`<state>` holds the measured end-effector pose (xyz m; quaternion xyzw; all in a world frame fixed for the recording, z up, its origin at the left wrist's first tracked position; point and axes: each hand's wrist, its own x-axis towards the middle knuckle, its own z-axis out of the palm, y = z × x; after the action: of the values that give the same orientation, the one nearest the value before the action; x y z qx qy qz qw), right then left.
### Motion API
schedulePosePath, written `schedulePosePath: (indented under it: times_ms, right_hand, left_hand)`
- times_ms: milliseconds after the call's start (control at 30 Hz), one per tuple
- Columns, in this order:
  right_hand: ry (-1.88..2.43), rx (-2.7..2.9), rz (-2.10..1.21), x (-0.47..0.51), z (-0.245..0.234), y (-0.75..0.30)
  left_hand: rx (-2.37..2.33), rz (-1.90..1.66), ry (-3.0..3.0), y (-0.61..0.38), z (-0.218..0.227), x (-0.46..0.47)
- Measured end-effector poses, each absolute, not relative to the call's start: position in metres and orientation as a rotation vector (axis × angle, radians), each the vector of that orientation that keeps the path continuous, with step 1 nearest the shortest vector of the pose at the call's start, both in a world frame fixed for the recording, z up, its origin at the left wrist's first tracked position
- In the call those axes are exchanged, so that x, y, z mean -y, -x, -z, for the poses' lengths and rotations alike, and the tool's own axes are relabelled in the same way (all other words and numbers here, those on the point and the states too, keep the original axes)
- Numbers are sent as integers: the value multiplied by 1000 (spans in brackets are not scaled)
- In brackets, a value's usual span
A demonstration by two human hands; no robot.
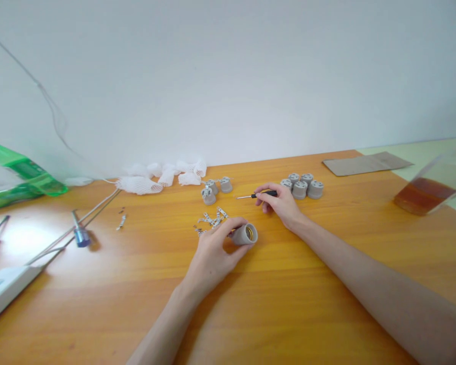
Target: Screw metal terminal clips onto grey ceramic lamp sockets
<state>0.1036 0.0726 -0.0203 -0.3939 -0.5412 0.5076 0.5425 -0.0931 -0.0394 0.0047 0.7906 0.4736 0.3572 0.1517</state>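
Bare forearms reach in from the lower edge over the wooden tabletop, and the 2 hands are apart from each other; the left hand is clamped around a grey socket, thumb on the near side and fingers on the far side; this socket lies on its side in the grip, its open end turned right and towards the camera, gold thread showing inside; whether it touches the tabletop I cannot tell.

Farther off and to the right, the right hand pinches a screwdriver by its black handle, the shaft pointing left and clear of the socket; metal strips lie in a loose heap just beyond the left hand, partly hidden by it; behind them stand 3 sockets, the nearest with metal on top; another 5 sockets stand clustered just beyond the right hand.

White foam nets lie along the wall; cardboard lies at the far right, near a clear bottle holding amber liquid; to the left are a green bottle, a blue-ended tool and a white power strip.
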Motion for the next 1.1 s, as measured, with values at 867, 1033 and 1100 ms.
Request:
schedulePosePath:
  times_ms: [867, 1033, 1100]
  right_hand:
    - [948, 1280, -1208, -74, 21, -104]
    - [957, 1288, -1210, -74, 21, -103]
    - [958, 1289, -1209, -75, 22, -103]
  left_hand:
    - [-1249, -1045, -2255, 98, -11, 41]
    - [-1237, -1104, -2146, 100, -11, 40]
    - [-1235, -1099, -2123, 100, -10, 41]
